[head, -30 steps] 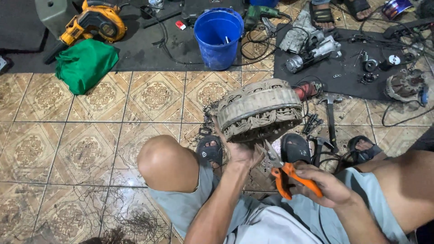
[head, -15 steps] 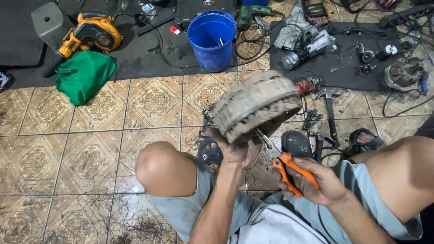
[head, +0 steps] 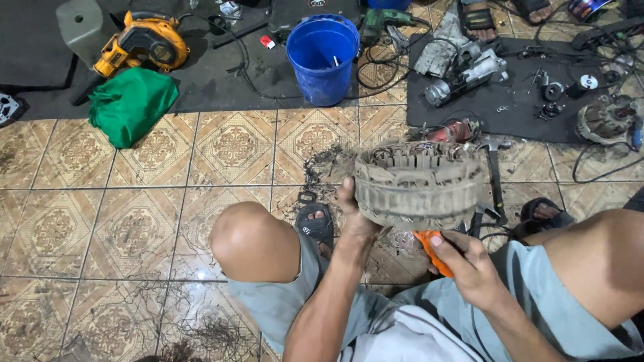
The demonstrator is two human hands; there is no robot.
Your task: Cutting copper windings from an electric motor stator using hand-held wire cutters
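My left hand (head: 355, 214) grips the near left rim of a dirty round motor stator (head: 419, 184) and holds it up above my lap, slots and winding ends facing up. My right hand (head: 469, 265) is closed around orange-handled pliers (head: 429, 249) just under the stator's lower right edge. The pliers' jaws are hidden behind the stator. My bare knees flank both hands.
A blue bucket (head: 322, 57) stands on a dark mat beyond the tiles. A yellow power tool (head: 137, 47) and a green cloth (head: 131, 104) lie far left. Motor parts and tools (head: 463, 67) crowd the right mat. Loose wire scraps (head: 208, 332) litter the tiled floor near my left knee.
The stator has tilted from steeply angled to nearly level and come closer. My right hand with the pliers has moved up under its rim.
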